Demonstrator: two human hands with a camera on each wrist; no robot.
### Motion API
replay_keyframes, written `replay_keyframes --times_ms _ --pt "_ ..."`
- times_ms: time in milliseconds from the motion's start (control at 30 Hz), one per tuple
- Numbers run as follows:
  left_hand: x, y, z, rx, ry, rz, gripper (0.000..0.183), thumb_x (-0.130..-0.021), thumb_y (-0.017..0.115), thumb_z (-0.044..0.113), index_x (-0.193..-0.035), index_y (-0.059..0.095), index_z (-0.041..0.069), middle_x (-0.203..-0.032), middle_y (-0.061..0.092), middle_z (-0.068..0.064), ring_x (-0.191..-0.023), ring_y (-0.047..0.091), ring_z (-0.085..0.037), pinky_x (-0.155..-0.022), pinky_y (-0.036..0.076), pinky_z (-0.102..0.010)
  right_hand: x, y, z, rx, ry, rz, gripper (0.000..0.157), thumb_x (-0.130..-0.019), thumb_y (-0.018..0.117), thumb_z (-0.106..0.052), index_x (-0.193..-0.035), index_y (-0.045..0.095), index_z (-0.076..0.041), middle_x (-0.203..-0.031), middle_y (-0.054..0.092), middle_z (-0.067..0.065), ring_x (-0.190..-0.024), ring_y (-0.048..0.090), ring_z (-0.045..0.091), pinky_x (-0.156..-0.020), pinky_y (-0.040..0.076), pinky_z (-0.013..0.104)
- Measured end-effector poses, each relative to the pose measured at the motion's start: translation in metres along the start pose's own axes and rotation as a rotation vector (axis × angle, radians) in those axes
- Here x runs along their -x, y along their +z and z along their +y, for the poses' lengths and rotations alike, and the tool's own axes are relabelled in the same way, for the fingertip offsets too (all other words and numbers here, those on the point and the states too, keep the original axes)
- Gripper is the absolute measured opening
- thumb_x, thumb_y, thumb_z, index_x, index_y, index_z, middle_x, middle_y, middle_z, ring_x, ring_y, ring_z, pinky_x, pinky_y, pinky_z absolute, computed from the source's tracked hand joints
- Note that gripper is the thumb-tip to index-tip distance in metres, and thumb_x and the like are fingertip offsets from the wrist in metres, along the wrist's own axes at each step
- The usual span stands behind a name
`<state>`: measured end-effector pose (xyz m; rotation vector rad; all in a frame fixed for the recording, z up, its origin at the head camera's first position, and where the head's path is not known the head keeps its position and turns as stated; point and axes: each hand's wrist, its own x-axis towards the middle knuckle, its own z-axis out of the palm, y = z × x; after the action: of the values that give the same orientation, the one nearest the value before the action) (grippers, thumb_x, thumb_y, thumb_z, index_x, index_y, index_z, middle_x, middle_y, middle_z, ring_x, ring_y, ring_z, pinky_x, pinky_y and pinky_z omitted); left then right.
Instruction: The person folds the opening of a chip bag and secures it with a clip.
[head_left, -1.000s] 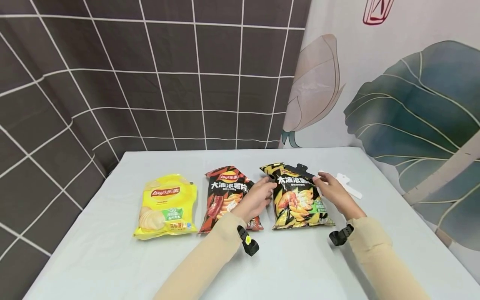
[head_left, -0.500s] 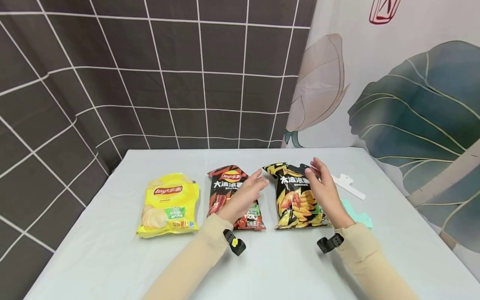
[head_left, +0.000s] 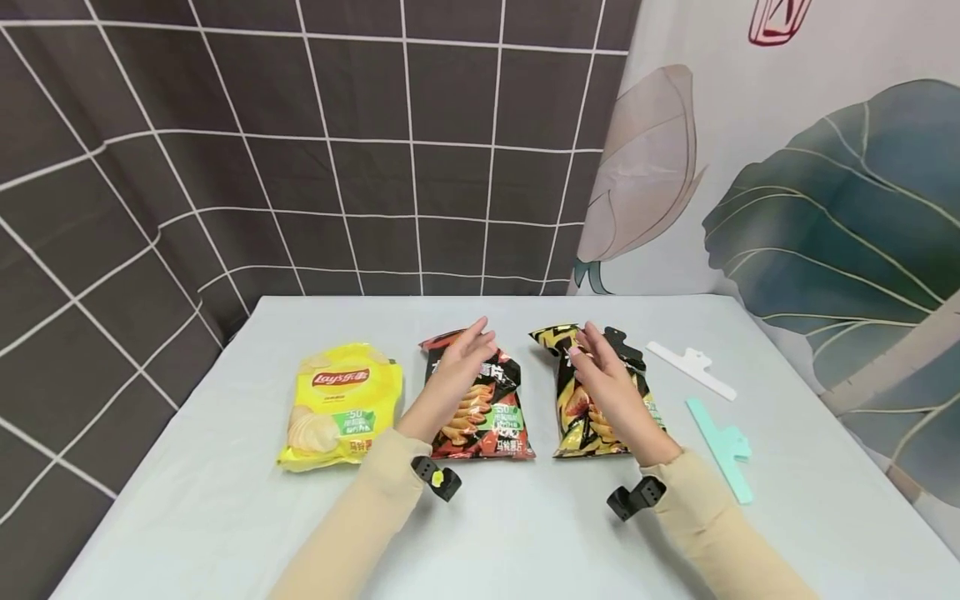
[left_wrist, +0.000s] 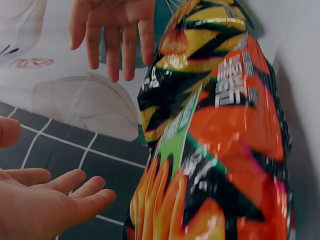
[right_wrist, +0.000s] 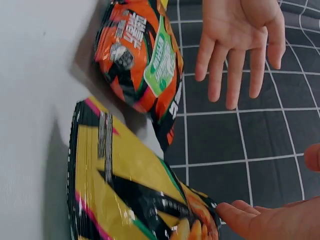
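My left hand (head_left: 450, 383) hovers with extended fingers over a red-and-black chip bag (head_left: 498, 421). Over a black-and-yellow chip bag (head_left: 573, 412) my right hand (head_left: 613, 398) is held the same way, fingers out and holding nothing. A black bag clip (head_left: 622, 343) sits across the upper right corner of that bag, partly hidden behind the right hand. In the left wrist view both bags overlap, and the left palm (left_wrist: 45, 205) faces up beside them. The right wrist view has the right fingers (right_wrist: 240, 212) close to the black-and-yellow bag; I cannot tell whether they touch it.
A yellow chip bag (head_left: 341, 417) lies on the left of the white table (head_left: 525, 525). To the right are a white bag clip (head_left: 692, 367) and a mint-green one (head_left: 723, 450). Dark grid-patterned cloth (head_left: 360, 167) hangs behind the table.
Both hands have come away from the black-and-yellow bag and moved left, the left one to over the red bag. The black clip stays on the bag. The mint-green clip has come into view.
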<state>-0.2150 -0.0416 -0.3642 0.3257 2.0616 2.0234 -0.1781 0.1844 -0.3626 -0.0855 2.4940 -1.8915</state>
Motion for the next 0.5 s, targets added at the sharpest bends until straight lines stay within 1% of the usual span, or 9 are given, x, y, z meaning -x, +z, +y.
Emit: replay_keyframes --times_ms 100,200,267,367,500 --pt "0.001 -0.007 0.0 -0.005 0.031 0.054 0.058 -0.099 0.049 0.023 -0.153 0.027 0.02 -0.152 0.04 -0.009 -0.142 0.034 -0.028 -0.117 0.023 -0.048 -0.003 0.004 0.001 -0.055 0.031 -0.033 0.069 -0.103 0.041 -0.035 -0.156 0.001 -0.014 -0.162 0.01 0.012 -0.146 0.021 0.032 -0.114 0.03 0.047" --pt "0.0 -0.015 -0.003 0.003 0.042 0.104 0.057 -0.099 0.048 0.021 -0.152 0.027 0.017 -0.151 0.04 -0.01 -0.142 0.033 -0.029 -0.118 0.02 -0.049 -0.005 0.009 0.002 -0.133 0.063 -0.072 0.069 -0.104 0.04 -0.03 -0.155 -0.003 -0.012 -0.162 0.005 0.013 -0.148 0.016 0.032 -0.115 0.029 0.048" --pt "0.0 -0.02 -0.007 -0.002 0.039 0.138 0.056 -0.1 0.047 0.021 -0.152 0.028 0.017 -0.151 0.04 -0.01 -0.142 0.032 -0.029 -0.118 0.02 -0.05 -0.006 0.012 0.001 -0.176 0.086 -0.101 0.07 -0.104 0.039 -0.028 -0.155 -0.005 -0.011 -0.162 0.002 0.014 -0.147 0.015 0.034 -0.115 0.028 0.049" --pt "0.0 -0.027 -0.011 -0.009 0.029 0.184 0.056 -0.1 0.047 0.022 -0.152 0.028 0.018 -0.151 0.04 -0.01 -0.142 0.031 -0.029 -0.117 0.021 -0.05 -0.008 0.015 0.001 -0.221 0.138 -0.133 0.069 -0.104 0.038 -0.026 -0.155 -0.007 -0.012 -0.162 0.0 0.014 -0.147 0.017 0.034 -0.115 0.027 0.048" --pt "0.001 -0.033 -0.016 0.004 0.004 0.242 0.058 -0.099 0.047 0.021 -0.153 0.025 0.018 -0.154 0.036 -0.01 -0.143 0.03 -0.03 -0.117 0.021 -0.049 -0.01 0.02 0.002 -0.258 0.197 -0.153 0.069 -0.104 0.038 -0.028 -0.155 -0.006 -0.014 -0.162 0.001 0.013 -0.146 0.02 0.033 -0.115 0.028 0.046"
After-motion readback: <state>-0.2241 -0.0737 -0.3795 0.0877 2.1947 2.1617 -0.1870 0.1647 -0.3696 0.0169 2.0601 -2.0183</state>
